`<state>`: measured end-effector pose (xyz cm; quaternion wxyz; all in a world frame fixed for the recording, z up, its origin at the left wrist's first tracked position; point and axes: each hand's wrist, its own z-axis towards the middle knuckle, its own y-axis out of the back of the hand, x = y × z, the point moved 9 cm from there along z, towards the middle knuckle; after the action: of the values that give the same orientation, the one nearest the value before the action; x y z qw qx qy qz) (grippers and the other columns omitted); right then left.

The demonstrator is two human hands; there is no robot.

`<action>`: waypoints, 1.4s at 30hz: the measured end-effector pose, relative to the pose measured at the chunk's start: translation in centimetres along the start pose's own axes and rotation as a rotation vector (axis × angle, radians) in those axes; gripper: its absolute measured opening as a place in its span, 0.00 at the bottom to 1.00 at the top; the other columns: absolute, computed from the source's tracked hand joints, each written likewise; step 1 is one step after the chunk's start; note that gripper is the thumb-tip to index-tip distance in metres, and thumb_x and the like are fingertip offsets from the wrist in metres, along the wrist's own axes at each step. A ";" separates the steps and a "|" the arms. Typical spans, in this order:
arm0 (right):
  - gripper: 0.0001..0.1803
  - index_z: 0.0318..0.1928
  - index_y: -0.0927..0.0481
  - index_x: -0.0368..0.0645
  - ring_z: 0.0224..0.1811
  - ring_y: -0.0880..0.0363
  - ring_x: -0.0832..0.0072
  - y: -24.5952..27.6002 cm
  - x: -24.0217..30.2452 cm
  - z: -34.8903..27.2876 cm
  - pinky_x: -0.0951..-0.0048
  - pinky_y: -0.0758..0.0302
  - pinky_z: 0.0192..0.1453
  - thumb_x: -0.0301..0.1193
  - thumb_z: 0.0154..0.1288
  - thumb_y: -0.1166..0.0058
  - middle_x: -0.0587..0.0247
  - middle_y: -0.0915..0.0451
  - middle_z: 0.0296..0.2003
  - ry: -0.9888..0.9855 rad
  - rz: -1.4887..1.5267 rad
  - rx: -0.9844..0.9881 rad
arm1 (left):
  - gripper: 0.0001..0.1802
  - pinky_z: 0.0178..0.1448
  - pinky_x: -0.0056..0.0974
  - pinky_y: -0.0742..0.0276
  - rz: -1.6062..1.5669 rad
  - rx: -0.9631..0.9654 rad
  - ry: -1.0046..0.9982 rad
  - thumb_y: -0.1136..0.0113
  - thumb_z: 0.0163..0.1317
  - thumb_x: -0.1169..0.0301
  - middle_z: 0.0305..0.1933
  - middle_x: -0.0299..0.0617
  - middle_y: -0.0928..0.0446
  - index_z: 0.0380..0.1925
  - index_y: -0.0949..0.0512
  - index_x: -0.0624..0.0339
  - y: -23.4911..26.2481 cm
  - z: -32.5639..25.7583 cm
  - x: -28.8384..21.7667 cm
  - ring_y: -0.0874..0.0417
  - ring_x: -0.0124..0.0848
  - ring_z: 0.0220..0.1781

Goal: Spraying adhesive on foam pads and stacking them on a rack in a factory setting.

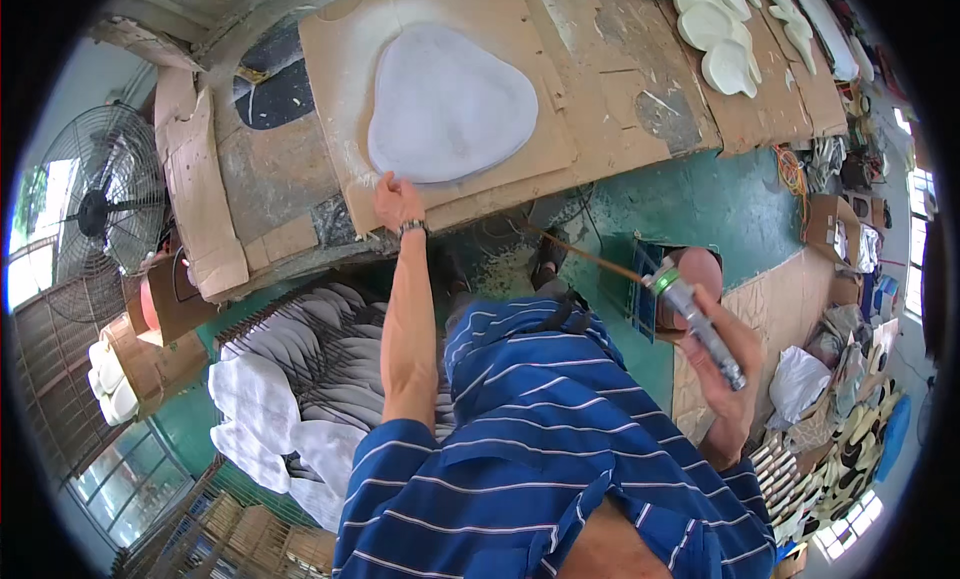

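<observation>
Your left hand [398, 204] (grip unclear), if dragged, could smear the white panel [450, 104] at seven o'clock; your right hand [727, 357] holds a metal tool [688, 307].

Collared short-sleeved blue shirt [530, 429], white-striped; wristwatch [411, 226]; dark shoes [546, 261].

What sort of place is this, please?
Probably a workshop: it has a cardboard-covered bench, rows of similar pale pieces, and a grey tool in the person's right hand.

Green floor [745, 209], bright windows [916, 284]
</observation>
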<state>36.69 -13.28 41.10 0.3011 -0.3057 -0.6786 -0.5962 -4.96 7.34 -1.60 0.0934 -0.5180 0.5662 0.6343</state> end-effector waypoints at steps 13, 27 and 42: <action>0.29 0.64 0.21 0.33 0.42 0.13 0.66 0.8 -1.0 -0.4 0.70 0.20 0.48 0.21 0.60 0.33 0.49 0.13 0.44 -0.134 0.034 -0.209 | 0.15 0.47 0.50 0.20 0.192 -0.111 -0.099 0.31 0.54 0.68 0.43 0.45 0.19 0.42 0.15 0.54 1.3 -0.1 -5.7 0.16 0.45 0.45; 0.35 0.66 0.23 0.36 0.35 0.17 0.64 3.4 -2.0 6.6 0.72 0.22 0.41 0.16 0.53 0.32 0.49 0.16 0.39 0.236 0.119 -0.089 | 0.13 0.28 0.45 0.19 -1.163 -0.103 0.694 0.37 0.65 0.70 0.37 0.47 0.18 0.46 0.23 0.65 -6.4 -0.2 -0.6 0.15 0.41 0.33; 0.29 0.67 0.24 0.34 0.40 0.15 0.70 3.9 -5.9 8.8 0.72 0.21 0.48 0.24 0.66 0.34 0.54 0.13 0.41 0.137 0.299 -0.028 | 0.33 0.67 0.65 0.26 -1.748 0.267 0.264 0.46 0.50 0.74 0.60 0.49 0.21 0.61 0.27 0.64 -0.4 0.5 -22.1 0.20 0.55 0.61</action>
<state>43.10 -4.52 38.03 0.4276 -0.3660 -0.5953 -0.5735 4.91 18.24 14.94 0.5371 -0.8181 0.0445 0.2005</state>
